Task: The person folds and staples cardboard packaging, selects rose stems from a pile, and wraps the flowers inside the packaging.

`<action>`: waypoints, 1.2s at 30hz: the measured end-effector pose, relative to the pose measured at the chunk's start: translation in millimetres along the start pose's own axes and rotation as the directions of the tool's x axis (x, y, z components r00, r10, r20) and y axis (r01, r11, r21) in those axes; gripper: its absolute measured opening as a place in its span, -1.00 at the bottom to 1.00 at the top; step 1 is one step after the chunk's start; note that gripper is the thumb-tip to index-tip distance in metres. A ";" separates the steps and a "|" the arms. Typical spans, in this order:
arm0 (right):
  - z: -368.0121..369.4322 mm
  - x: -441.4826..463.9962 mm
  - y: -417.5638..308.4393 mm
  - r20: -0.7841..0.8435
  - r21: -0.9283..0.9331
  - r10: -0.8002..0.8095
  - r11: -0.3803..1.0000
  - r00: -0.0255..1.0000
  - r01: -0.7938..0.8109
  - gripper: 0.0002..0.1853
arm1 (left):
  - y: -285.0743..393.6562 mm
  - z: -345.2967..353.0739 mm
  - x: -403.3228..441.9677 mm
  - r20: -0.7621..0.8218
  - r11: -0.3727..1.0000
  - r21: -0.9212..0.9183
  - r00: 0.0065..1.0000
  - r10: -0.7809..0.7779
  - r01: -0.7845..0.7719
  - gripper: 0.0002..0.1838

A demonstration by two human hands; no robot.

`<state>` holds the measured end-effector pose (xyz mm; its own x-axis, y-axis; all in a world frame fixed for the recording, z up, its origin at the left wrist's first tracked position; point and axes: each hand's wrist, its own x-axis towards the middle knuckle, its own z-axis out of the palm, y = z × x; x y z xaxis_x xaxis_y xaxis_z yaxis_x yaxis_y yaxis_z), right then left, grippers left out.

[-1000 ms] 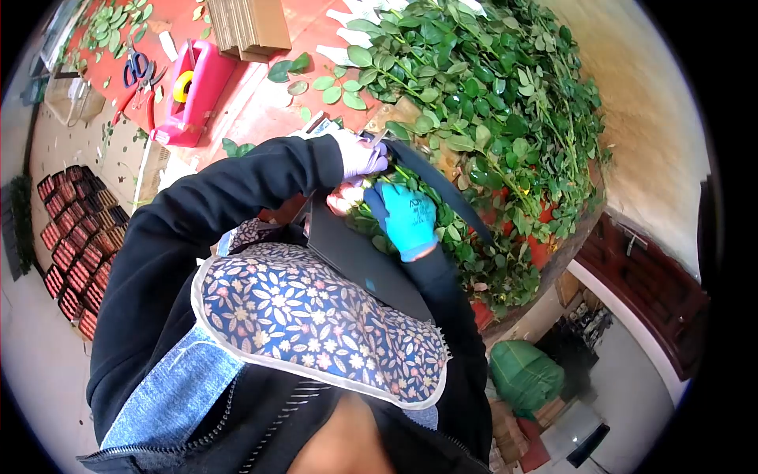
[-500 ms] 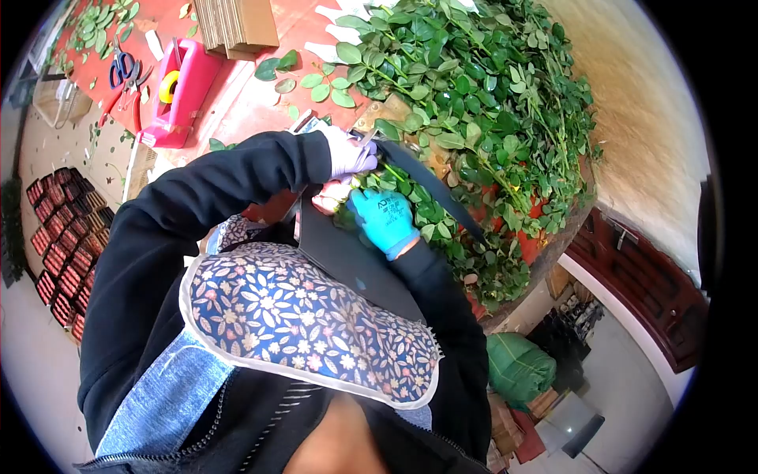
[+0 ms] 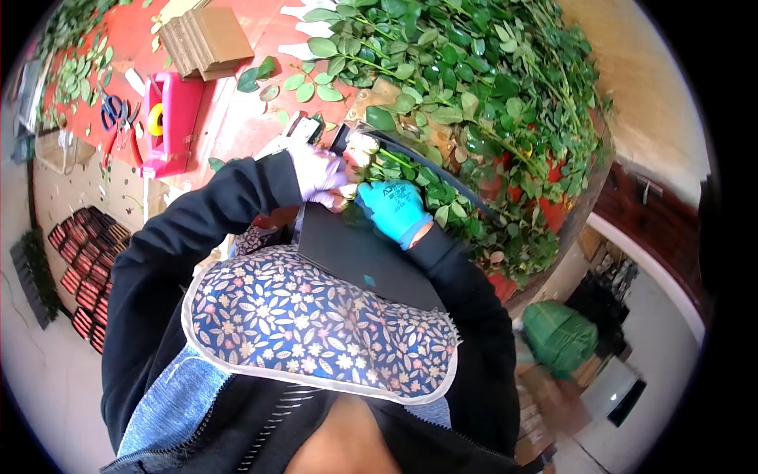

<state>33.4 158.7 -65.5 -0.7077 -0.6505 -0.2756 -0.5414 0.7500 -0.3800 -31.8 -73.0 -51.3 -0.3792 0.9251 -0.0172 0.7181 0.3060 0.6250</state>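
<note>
One pale pink rose [image 3: 362, 148] lies at the left end of your black box [image 3: 355, 249], green stem [image 3: 392, 161] along its far wall [image 3: 436, 170], just beyond your lavender-gloved left hand [image 3: 320, 175], nearer than your blue-gloved right hand [image 3: 395, 212], though I cannot tell what either's bent fingers hold.

Left hand in a thin purple glove [image 3: 322, 172]: fingertips lost among pale pink blossoms [image 3: 362, 148], their grip unclear.
Right hand in a bright blue coated glove [image 3: 392, 209]: fingers curl out of sight; dark lettering across the back is too small to read.
Flat black panel [image 3: 359, 257]: right end slips beneath a black sleeve [image 3: 454, 265].
Green leafy stems [image 3: 505, 87]: heap cropped by the top edge.
Red-and-black racks [image 3: 87, 272]: contents too small to identify.
Brown box-like pile [image 3: 545, 399]: blurred, outlines smeared.
Dark red panelled door [image 3: 655, 213]: sliced by the round black border.
Black zip jacket [image 3: 466, 395]: cut off at the bottom.
</note>
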 end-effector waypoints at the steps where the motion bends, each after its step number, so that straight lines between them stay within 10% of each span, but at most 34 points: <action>1: 1.2 -1.1 0.6 -0.017 0.009 0.022 1.000 1.000 -0.022 -0.83 | 1.3 8.8 -2.2 0.052 1.000 0.032 0.999 -0.002 0.001 -0.65; 10: -7.0 1.3 5.8 0.144 0.083 0.029 0.996 0.989 -0.041 -0.88 | 2.8 39.5 13.7 0.215 0.998 0.040 0.975 -0.053 0.046 -0.67; 18: -17.4 -2.7 10.2 0.192 0.121 0.008 0.992 0.981 -0.032 -0.84 | 18.1 22.3 8.5 0.010 0.976 0.217 1.000 -0.024 0.021 -0.30; 27: -18.0 -18.7 23.3 -0.170 0.281 0.020 0.959 0.985 0.029 -0.74 | 14.1 23.0 18.8 -0.076 0.961 0.265 0.995 -0.064 0.083 0.22; 31: -25.3 -21.2 12.8 -0.176 0.346 0.384 0.886 0.906 -0.309 -0.45 | 13.6 25.5 15.1 -0.007 0.940 0.303 0.986 -0.164 0.158 0.22; 36: -16.7 -8.0 27.5 -0.078 0.351 0.327 0.893 0.942 -0.281 -0.42 | 13.2 17.6 28.9 0.104 0.916 0.364 0.970 -0.219 0.168 0.27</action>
<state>16.6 186.5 -58.9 -0.8789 -0.3581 -0.3150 -0.1255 0.8109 -0.5716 -23.0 -38.2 -57.3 -0.4642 0.8540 -0.2351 0.8069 0.5172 0.2855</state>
